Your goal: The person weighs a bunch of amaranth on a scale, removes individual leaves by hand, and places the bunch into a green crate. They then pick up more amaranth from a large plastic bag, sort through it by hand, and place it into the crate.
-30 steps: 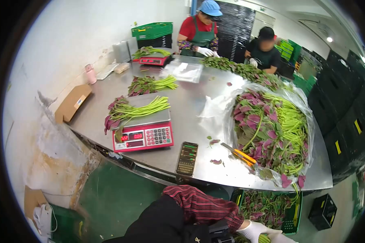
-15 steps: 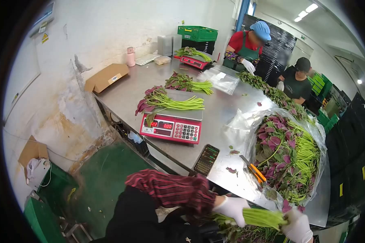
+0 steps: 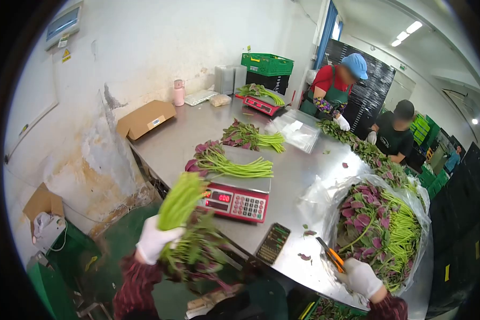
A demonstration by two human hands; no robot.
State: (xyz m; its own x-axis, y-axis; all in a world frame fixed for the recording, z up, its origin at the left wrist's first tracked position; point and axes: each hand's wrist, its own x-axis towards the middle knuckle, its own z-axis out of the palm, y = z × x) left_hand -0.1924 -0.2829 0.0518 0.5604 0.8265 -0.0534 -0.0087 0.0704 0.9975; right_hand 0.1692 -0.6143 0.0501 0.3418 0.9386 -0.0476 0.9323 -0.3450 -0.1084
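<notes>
My left hand (image 3: pixel 157 238), in a white glove, is closed around a bunch of leafy greens (image 3: pixel 181 200). The pale green stems point up and the green and purple leaves hang below, left of the table's front edge. My right hand (image 3: pixel 361 277), also gloved, is closed at the handle end of an orange-handled knife (image 3: pixel 333 258) lying on the table; its fingertips are partly hidden. Right beside that hand is a large clear plastic bag (image 3: pixel 424 226) full of purple-green leafy stems (image 3: pixel 381 224). Another bunch (image 3: pixel 240 164) rests on the red scale (image 3: pixel 237 202), which reads 0.00.
A phone-like device (image 3: pixel 272 243) lies at the metal table's front edge. Farther back are another bunch (image 3: pixel 253 134), clear plastic bags (image 3: pixel 296 130), a second scale (image 3: pixel 260 105) and an open cardboard box (image 3: pixel 146 119). Two people (image 3: pixel 333 85) work across the table behind a row of greens.
The bunch, earlier between both hands low at the front right, has swung left and upright in my left hand. My right hand has let go of it and moved to the knife.
</notes>
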